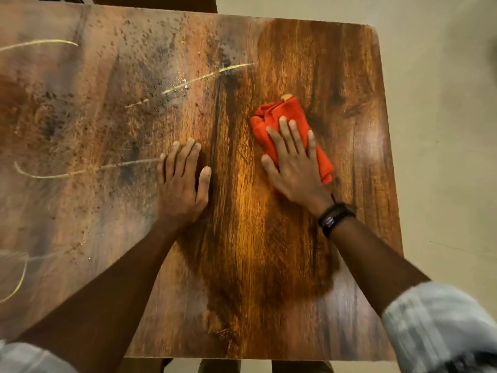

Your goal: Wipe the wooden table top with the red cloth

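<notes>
— Where the right grip meets the cloth, is anything pinched?
— No. That grip is wide: fingers straight and spread, palm pressing flat on the red cloth. It lies bunched under the palm and just beyond the fingertips, on the table. A dark band circles the wrist.
— And the left grip?
— Also wide, flat on bare wood, holding nothing, apart to the left of the right grip.
— How does the wood look?
— Around and below the right grip it is dark and glossy. Left of the left grip it is pale, with dark specks and thin yellowish streaks; one streak ends at its fingertips.
— What could go wrong?
— My reading: since nothing clamps the cloth, a quick stroke could let it slide out from under the palm. Being bunched, it may skip strips of wood. Dragged through the specks, it could smear them into the glossy part. The left grip, resting at the dirty border, might carry grime back.
</notes>
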A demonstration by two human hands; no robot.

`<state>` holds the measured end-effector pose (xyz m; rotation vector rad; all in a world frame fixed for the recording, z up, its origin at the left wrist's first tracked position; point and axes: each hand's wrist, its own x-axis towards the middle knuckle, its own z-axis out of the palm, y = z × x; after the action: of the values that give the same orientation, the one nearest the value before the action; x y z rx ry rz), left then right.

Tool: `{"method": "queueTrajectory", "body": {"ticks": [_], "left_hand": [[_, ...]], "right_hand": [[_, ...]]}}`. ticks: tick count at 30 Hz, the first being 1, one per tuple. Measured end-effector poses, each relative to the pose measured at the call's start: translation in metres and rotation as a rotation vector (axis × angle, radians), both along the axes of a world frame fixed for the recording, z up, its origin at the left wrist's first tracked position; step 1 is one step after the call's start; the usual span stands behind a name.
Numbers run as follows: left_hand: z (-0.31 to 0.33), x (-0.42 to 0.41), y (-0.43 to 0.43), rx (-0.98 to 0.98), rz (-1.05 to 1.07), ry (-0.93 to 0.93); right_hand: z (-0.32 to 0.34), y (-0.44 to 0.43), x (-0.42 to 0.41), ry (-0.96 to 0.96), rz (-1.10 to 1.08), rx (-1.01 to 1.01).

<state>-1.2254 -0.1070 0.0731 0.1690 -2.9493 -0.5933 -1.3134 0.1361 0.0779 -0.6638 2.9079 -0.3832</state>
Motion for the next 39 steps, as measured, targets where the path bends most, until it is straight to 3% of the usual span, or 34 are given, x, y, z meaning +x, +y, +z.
{"method": "queueTrajectory", "body": {"ticks": [2,4,11,18,24,28,31,34,39], "left_hand": [[0.0,0.0,0.0,-0.022,0.035,-0.013],[0.0,0.0,0.001,-0.031,0.057,-0.021],[0.003,-0.002,0.0,0.017,0.07,-0.037],[0.001,-0.005,-0.002,0.032,0.062,-0.048],[0.001,-0.001,-0.003,0.012,0.068,-0.056],[0.004,-0.003,0.0,-0.018,0.083,-0.061],[0.004,-0.003,-0.001,-0.014,0.075,-0.068],[0.004,-0.003,-0.002,-0.004,0.075,-0.069],[0.001,-0.004,-0.003,0.005,0.086,-0.063]], "right_hand": [[0.004,0.011,0.02,-0.01,0.202,0.019],[0.008,0.024,0.015,0.018,0.245,0.084],[0.011,-0.017,-0.126,-0.048,-0.141,0.043],[0.014,-0.121,-0.238,-0.085,-0.121,0.064],[0.008,-0.158,-0.165,-0.035,0.105,0.08],[0.007,-0.12,-0.078,0.024,0.218,0.025],[0.009,-0.064,-0.078,0.069,0.098,0.109],[0.017,-0.028,-0.135,0.025,-0.084,0.155],[0.02,-0.061,-0.24,-0.091,-0.201,0.063]]}}
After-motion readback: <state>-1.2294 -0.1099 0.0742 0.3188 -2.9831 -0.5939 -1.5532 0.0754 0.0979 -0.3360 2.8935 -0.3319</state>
